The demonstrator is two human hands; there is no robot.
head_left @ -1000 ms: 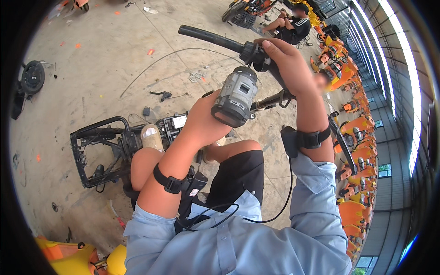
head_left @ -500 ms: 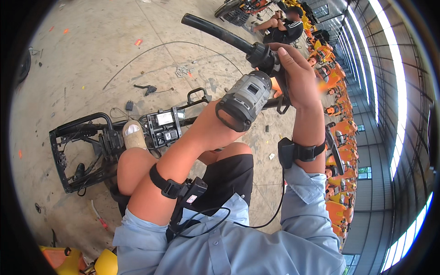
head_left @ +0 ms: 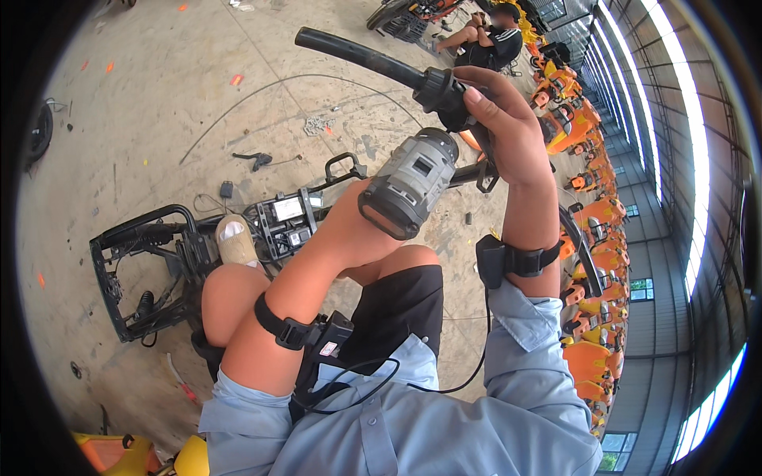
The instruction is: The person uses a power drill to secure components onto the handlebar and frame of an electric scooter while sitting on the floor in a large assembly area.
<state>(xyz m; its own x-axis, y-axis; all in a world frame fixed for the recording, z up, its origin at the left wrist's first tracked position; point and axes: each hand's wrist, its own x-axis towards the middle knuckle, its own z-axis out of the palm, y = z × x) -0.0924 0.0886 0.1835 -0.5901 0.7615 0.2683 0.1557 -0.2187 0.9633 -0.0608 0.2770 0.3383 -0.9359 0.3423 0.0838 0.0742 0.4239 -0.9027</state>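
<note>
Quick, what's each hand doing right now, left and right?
Left hand: closed on the grey power tool.
Right hand: closed around the black handlebar at its clamp.

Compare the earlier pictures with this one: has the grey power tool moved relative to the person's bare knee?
Yes. The grey power tool has swung rightward and farther from the bare knee, ending close under the black handlebar gripped by the right hand.

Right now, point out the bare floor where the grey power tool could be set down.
Bare concrete floor lies beyond the black frame, left of the loose black part. A narrower strip lies below that frame. The right side is crowded with orange machines. The left hand holds the grey power tool; the right hand grips the black handlebar.
</note>
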